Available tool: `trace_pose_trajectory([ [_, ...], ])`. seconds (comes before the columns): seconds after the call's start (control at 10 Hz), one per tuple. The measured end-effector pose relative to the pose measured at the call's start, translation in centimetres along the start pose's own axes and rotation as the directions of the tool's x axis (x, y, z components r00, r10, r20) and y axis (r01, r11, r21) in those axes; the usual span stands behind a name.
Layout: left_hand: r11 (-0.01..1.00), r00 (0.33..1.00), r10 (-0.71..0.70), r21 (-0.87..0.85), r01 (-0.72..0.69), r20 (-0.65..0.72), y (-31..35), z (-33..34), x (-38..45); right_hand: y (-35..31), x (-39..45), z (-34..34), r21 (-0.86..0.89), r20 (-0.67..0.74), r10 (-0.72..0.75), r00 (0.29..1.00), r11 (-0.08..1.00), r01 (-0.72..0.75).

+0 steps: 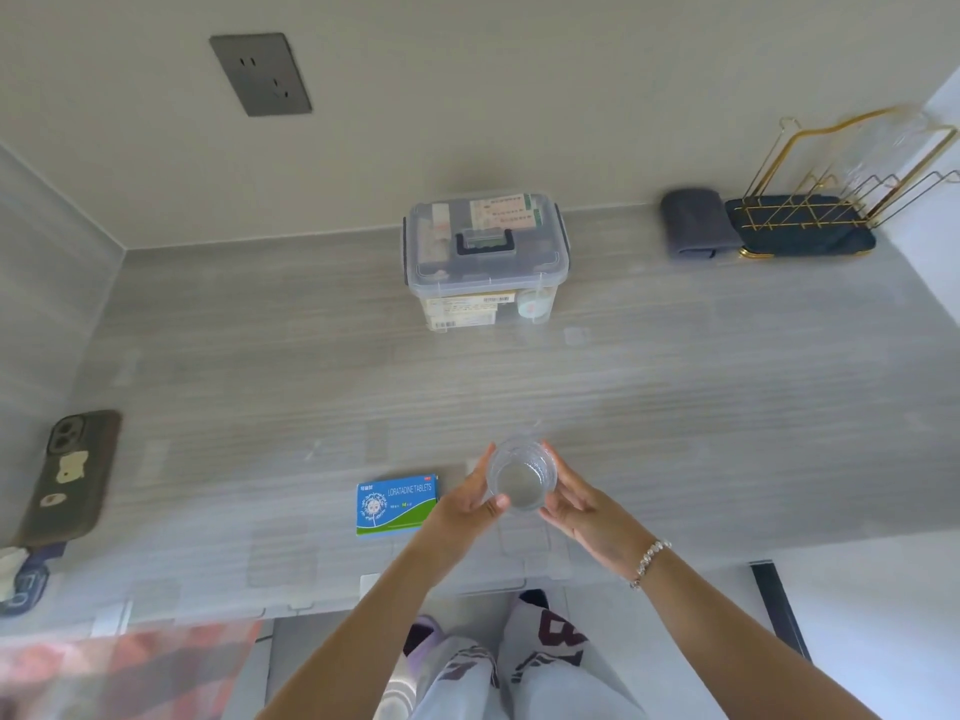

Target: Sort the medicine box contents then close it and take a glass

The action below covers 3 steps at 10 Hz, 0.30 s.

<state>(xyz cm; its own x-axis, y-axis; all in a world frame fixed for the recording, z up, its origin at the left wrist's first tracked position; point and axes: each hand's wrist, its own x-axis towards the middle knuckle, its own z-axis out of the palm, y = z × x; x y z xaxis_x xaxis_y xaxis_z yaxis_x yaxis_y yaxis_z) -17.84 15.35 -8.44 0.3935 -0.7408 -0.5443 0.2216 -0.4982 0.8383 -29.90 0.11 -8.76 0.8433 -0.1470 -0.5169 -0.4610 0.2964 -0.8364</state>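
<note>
A clear drinking glass (521, 474) is held between both hands above the near part of the grey counter (260, 366). My left hand (470, 504) wraps its left side, thumb on the rim. My right hand (576, 506), with a bead bracelet at the wrist, cups its right side. The transparent medicine box (485, 259) stands at the back of the counter, lid shut, grey handle folded flat, packets visible inside. A blue and green box of loratadine tablets (397, 505) lies flat on the counter just left of my left hand.
A phone in a dark case (70, 478) lies at the counter's left edge. A folded grey cloth (696, 223) and a gold wire rack on a dark tray (810, 220) sit at the back right. A wall socket (260, 74) is above. The counter's front edge runs below my wrists.
</note>
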Motion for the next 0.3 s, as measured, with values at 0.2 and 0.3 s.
trace_pose_trajectory([
  [0.2,0.998,0.999,0.027,0.063,-0.030,0.045,0.7,-0.5,-0.4,-0.4,-0.3,0.0,-0.132,-0.045,-0.003,0.999,0.991,-0.003],
  [0.3,1.000,0.999,-0.005,-0.031,0.004,-0.053,1.4,-1.0,-0.2,-1.4,-0.7,-0.2,-0.158,-0.165,-0.008,0.986,0.987,-0.018],
])
